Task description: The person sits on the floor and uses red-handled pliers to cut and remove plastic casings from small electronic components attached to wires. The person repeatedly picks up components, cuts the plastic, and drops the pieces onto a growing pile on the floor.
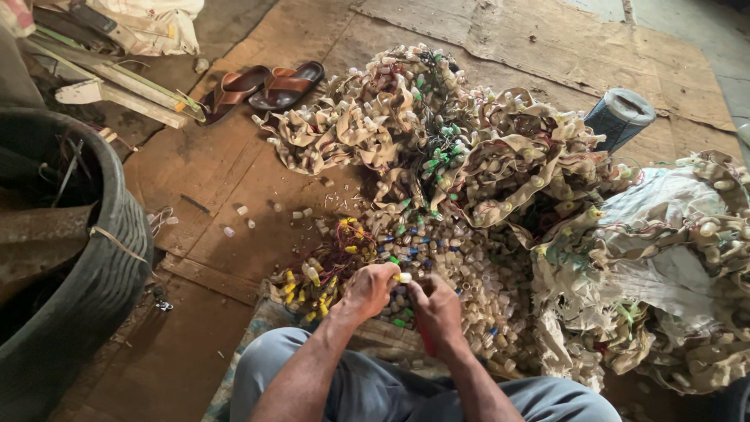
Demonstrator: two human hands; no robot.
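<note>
My left hand [369, 289] pinches a small pale bulb socket with a yellow tip [403, 277] between thumb and fingers. Close beside it, my right hand [437, 306] is closed around a red-handled tool [426, 340], only partly seen, and its fingers meet the same small piece. Both hands hover over a heap of loose small cream, yellow, blue and green sockets [469, 266]. A tangle of red and yellow wired sockets [328, 262] lies just left of my left hand. My knees in grey trousers [312, 375] show at the bottom edge.
A big mound of beige straps studded with sockets [437, 133] fills the middle. A white sack with more straps [664, 258] lies right. A dark tyre [94, 273] stands left, brown sandals [266, 84] and wooden sticks [125, 86] far left, a blue-grey roll [621, 116] behind.
</note>
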